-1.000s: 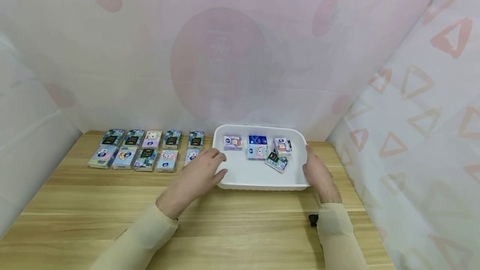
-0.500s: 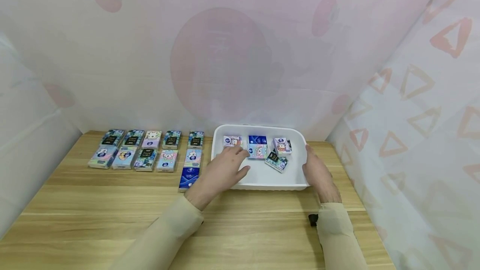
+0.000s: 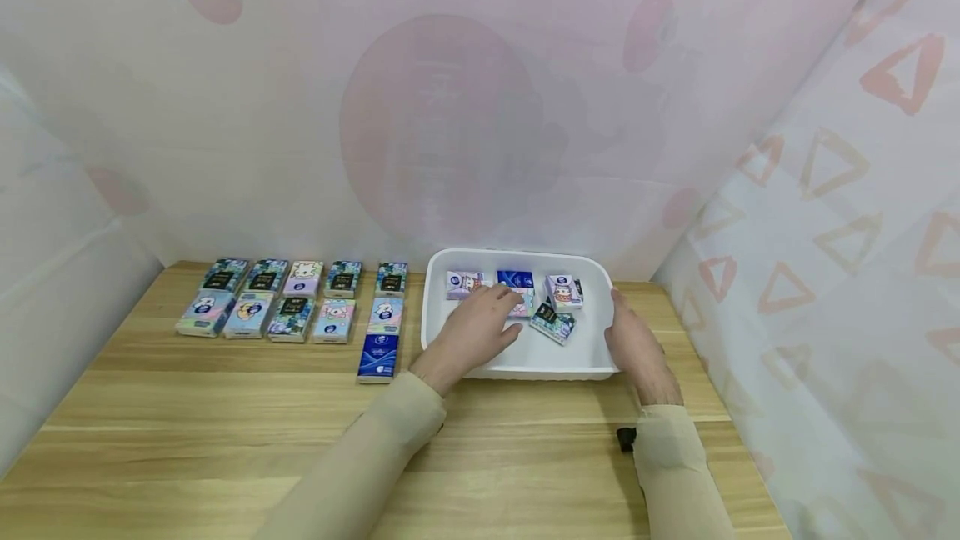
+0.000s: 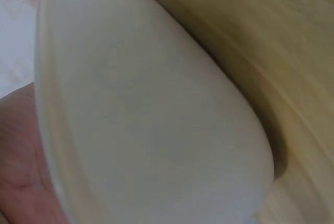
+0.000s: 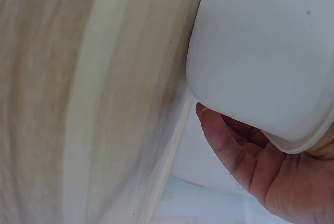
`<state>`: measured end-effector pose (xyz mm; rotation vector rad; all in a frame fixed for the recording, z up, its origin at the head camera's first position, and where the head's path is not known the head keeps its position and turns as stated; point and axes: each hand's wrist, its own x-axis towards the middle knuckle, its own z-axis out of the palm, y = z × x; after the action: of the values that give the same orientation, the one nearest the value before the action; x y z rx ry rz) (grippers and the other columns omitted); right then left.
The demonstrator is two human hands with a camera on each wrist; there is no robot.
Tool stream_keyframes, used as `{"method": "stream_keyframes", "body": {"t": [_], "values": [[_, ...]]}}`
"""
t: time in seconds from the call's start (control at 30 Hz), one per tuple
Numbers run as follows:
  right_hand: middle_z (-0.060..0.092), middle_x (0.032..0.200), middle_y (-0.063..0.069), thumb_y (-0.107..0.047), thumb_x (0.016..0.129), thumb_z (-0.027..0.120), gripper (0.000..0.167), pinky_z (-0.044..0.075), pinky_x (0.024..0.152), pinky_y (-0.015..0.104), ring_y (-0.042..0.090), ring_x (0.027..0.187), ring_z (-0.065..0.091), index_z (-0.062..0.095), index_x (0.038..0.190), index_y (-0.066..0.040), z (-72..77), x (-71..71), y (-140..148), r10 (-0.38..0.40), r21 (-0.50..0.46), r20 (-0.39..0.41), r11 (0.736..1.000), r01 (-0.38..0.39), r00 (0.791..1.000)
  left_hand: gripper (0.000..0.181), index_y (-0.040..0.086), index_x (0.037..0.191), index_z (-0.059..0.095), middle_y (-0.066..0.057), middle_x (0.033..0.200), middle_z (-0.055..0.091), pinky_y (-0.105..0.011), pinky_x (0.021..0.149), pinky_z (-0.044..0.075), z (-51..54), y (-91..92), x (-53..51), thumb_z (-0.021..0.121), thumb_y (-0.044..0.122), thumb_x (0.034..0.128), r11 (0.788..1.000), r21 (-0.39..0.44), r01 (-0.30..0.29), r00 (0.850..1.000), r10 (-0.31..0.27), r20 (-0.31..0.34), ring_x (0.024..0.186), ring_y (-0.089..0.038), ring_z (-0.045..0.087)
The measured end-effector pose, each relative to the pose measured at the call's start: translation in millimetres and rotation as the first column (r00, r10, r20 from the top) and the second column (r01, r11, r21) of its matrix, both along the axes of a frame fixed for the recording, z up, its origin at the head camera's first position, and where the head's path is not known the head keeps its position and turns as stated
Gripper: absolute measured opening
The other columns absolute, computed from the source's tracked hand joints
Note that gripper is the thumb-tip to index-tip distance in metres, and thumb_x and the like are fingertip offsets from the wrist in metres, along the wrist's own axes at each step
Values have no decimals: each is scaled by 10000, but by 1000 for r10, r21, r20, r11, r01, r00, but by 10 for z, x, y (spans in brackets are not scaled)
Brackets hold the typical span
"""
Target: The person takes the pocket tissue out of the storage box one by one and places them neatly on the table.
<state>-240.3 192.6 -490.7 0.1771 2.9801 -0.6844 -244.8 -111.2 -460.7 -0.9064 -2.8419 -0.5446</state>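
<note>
Here's your left hand out over the white tub, grip spread, thumb standing apart from the fingers, with the fingertips right over a pale blue packet; whether they touch it, you can't tell from here. Across the way, your right hand holds the tub's right end, grip wrapped round it, fingers curled beneath the rim. Inside, a lilac packet sits at the left, a dark blue packet just behind the pale one, and at the right a purple packet overlaps a dark floral packet. Left of the tub, two rows of packets line your wooden surface, one royal-blue packet nearest you.
</note>
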Motion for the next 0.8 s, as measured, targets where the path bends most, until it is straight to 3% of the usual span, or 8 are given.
{"method": "stream_keyframes", "body": {"t": [0.2,0.43,0.8], "values": [[601,1589,473,28,1112,467,769,694,969,665,510,1177,796,194,1831,51,6,-3,-5,7,10,-17,1000,-7,1000,486,55,1534,721,-159,1577,743,-513,1349,539,-112,101,-118,827,290,1121,999,34,-23,1000,23,13,1488,-360,705],[573,1632,462,19,1122,453,770,689,991,674,517,1210,792,180,1842,32,21,8,-9,2,4,-5,1000,-2,1000,549,102,1611,684,-160,1735,636,-539,1426,451,-249,186,-250,815,328,1129,998,-20,-56,997,57,53,1644,-373,583],[576,1639,451,25,1130,477,769,691,996,656,493,1207,790,177,1838,43,21,7,-13,1,13,4,1000,-1,1000,503,180,1590,722,-124,1808,573,-568,1414,465,-321,225,-312,824,317,1116,992,-103,-77,993,85,76,1702,-383,525]]}}
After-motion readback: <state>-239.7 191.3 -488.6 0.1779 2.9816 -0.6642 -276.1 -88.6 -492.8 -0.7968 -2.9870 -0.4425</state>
